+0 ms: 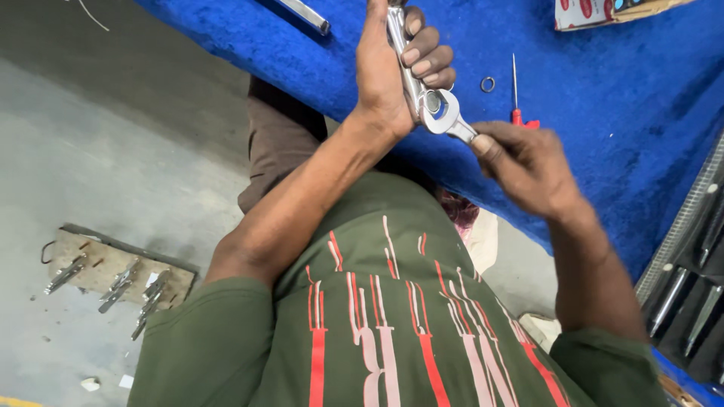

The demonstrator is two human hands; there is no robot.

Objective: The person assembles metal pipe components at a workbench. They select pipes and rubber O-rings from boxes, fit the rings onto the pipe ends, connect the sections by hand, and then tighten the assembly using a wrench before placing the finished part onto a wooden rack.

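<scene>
My left hand (392, 68) is wrapped around the shaft of a shiny metal wrench (434, 105) held over the edge of a blue cloth-covered table (603, 98). My right hand (528, 166) pinches the wrench's ring end with its fingertips, just below the left hand. A small metal ring (488, 84) and a thin tool with a red handle (516, 102) lie on the blue cloth just beyond my right hand.
A wooden board (113, 267) with several metal parts lies on the grey concrete floor at left. A black tray with metal tools (690, 294) sits at the right edge. A metal bar (302, 13) and a printed box (596, 11) rest at the table's far side.
</scene>
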